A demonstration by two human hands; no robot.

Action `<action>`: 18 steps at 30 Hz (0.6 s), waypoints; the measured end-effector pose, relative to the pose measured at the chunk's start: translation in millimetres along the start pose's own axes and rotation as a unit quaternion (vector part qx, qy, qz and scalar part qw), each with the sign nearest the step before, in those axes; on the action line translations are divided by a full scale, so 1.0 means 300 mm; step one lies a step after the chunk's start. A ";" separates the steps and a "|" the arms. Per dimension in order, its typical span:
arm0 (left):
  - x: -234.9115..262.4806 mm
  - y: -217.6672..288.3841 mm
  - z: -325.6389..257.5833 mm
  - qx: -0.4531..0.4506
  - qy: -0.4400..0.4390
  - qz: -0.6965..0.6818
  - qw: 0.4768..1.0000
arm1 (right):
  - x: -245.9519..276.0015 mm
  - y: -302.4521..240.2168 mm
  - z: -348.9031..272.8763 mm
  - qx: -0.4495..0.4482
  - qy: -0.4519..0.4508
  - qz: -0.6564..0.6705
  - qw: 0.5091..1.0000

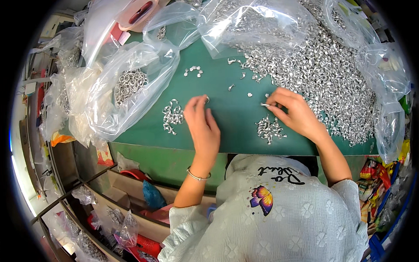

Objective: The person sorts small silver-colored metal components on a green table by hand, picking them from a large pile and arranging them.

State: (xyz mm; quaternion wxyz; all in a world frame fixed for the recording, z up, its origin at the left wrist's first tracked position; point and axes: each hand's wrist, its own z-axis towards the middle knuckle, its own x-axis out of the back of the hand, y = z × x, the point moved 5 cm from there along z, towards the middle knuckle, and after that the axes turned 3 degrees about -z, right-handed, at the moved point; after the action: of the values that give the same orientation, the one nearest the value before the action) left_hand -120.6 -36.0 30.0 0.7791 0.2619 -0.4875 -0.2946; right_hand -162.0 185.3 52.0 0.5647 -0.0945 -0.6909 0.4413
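Picking judged underway: metal piece [264, 105] pinched at nine o'clock of right hand [293, 111]; left hand [202, 126] grip cannot be told; controlled release required.

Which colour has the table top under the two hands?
The table top is dark green; it shows best in the head view.

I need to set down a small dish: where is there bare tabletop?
Bare green tabletop lies between the left hand and the small silver pile by the right hand. Another patch lies between the left silver pile and the small cluster farther back. The silver heap crowds the right; plastic bags crowd the left.
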 end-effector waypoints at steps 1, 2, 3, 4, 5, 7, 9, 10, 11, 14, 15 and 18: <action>0.013 -0.024 0.012 0.008 0.026 0.015 1.000 | -0.019 -0.009 0.030 0.006 0.003 -0.005 1.000; 0.010 -0.048 0.017 0.010 0.033 0.039 0.999 | -0.060 -0.007 0.069 0.019 0.006 -0.024 1.000; -0.005 -0.062 0.021 0.007 0.012 0.036 0.999 | -0.095 -0.033 0.104 0.060 0.039 -0.077 0.994; -0.021 -0.076 0.027 0.004 -0.007 0.034 0.999 | -0.133 -0.064 0.140 0.102 0.073 -0.130 0.984; -0.032 -0.079 0.032 0.000 -0.027 0.032 0.999 | -0.160 -0.091 0.166 0.142 0.108 -0.181 0.967; -0.039 -0.055 0.028 0.012 -0.059 0.005 0.998 | -0.230 -0.111 0.207 0.170 0.056 -0.201 0.963; -0.034 -0.052 0.020 0.030 -0.061 -0.036 0.997 | -0.237 -0.110 0.222 0.182 0.065 -0.177 0.965; -0.023 -0.066 0.017 0.034 -0.058 -0.035 0.997 | -0.213 -0.094 0.215 0.179 0.102 -0.141 0.968; -0.014 -0.061 0.012 0.031 -0.067 -0.021 0.997 | -0.187 -0.080 0.207 0.177 0.135 -0.106 0.969; -0.010 -0.030 0.024 0.020 -0.095 0.038 0.994 | -0.105 -0.017 0.219 0.059 0.158 -0.204 0.964; -0.023 -0.029 0.023 0.009 -0.098 0.057 0.994 | -0.105 -0.011 0.234 0.060 0.174 -0.239 0.954; -0.058 -0.062 0.022 -0.020 -0.090 0.084 0.992 | -0.161 0.014 0.277 0.011 0.141 -0.281 0.949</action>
State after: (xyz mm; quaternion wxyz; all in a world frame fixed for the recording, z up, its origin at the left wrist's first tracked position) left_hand -136.5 -37.2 9.2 0.7591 0.1773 -0.5699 -0.2600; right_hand -218.6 115.6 17.7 0.7585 0.0486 -0.5978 0.2548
